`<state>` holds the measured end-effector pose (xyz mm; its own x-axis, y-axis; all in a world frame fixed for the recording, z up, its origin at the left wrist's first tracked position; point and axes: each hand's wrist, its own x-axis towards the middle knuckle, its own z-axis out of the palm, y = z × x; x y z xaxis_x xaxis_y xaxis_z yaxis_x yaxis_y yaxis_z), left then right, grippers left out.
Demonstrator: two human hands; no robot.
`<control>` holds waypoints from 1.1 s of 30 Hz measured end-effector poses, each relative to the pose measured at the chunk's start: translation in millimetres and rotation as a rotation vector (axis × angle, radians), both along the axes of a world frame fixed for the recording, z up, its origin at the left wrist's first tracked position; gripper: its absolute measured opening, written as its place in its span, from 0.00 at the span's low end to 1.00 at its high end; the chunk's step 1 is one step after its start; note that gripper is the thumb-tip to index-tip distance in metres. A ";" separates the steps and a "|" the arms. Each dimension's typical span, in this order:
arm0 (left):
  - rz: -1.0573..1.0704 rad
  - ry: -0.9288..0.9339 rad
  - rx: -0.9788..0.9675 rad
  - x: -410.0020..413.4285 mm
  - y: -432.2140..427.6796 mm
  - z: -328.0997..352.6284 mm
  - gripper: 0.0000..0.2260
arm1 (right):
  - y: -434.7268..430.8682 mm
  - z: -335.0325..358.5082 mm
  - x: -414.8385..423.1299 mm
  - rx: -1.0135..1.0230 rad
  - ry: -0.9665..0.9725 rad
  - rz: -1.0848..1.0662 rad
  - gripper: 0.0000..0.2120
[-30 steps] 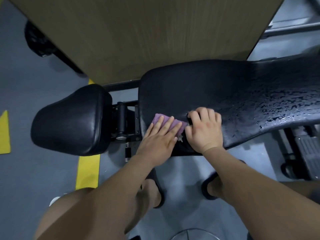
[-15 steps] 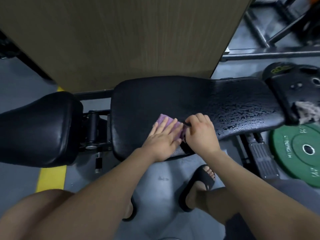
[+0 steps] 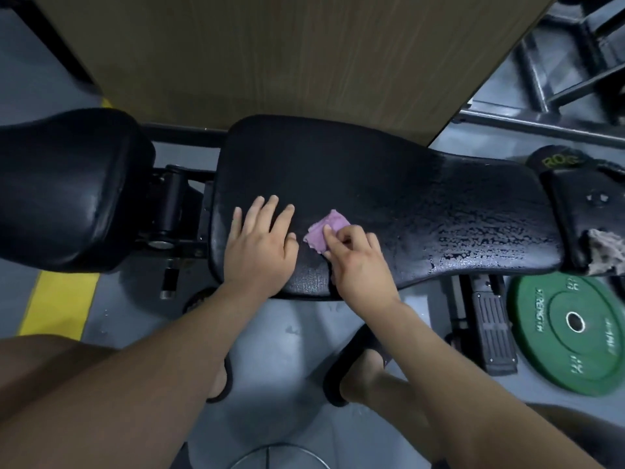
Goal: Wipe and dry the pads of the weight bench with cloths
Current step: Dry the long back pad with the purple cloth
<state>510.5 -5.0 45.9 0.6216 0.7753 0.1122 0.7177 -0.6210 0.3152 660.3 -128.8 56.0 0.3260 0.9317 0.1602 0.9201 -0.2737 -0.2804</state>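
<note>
Nearby, several things ring the long back pad (image 3: 372, 184) of the bench. The seat pad (image 3: 67, 187) sits off its left end, joined to it by a black hinge (image 3: 176, 211). A wooden panel (image 3: 270, 55) stands behind it, and a green weight plate (image 3: 571, 330) lies on the floor below its right end. A brownish rag (image 3: 605, 252) lies just past that end. Droplets (image 3: 473, 231) bead on the pad's right half.

The purple cloth (image 3: 321, 231) lies on the pad near its front edge, left of the droplets. The right hand (image 3: 358, 262) covers its near corner and pinches it with curled fingers. The left hand (image 3: 260, 245) rests flat on the pad just left of the cloth, its fingers straight and a little spread.

Half a second ago the left hand lay on the cloth. It is now off it, with bare pad between them.
</note>
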 end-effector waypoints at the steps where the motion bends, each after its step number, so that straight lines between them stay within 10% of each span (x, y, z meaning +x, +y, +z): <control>1: 0.019 0.025 0.018 -1.7 1.4 0.6 0.24 | 7.1 -0.5 7.6 -0.013 -0.021 0.010 0.21; 9: 0.061 0.129 0.006 -19.7 2.8 1.0 0.27 | 59.9 -0.7 38.1 -0.070 -0.051 -0.126 0.26; 17: 0.068 0.119 0.034 -20.7 3.5 -3.6 0.27 | 7.5 15.5 10.4 -0.159 0.093 0.271 0.24; 22: 0.073 0.093 0.035 -21.4 2.9 -3.2 0.26 | 39.3 10.4 6.4 -0.055 0.069 0.018 0.23; 29: 0.079 0.069 0.044 -22.4 2.4 -3.5 0.26 | -19.2 14.4 -3.4 -0.187 0.103 0.371 0.26; 33: 0.083 0.074 0.049 -22.1 1.3 -3.7 0.26 | 11.3 10.9 8.6 -0.047 0.131 0.156 0.24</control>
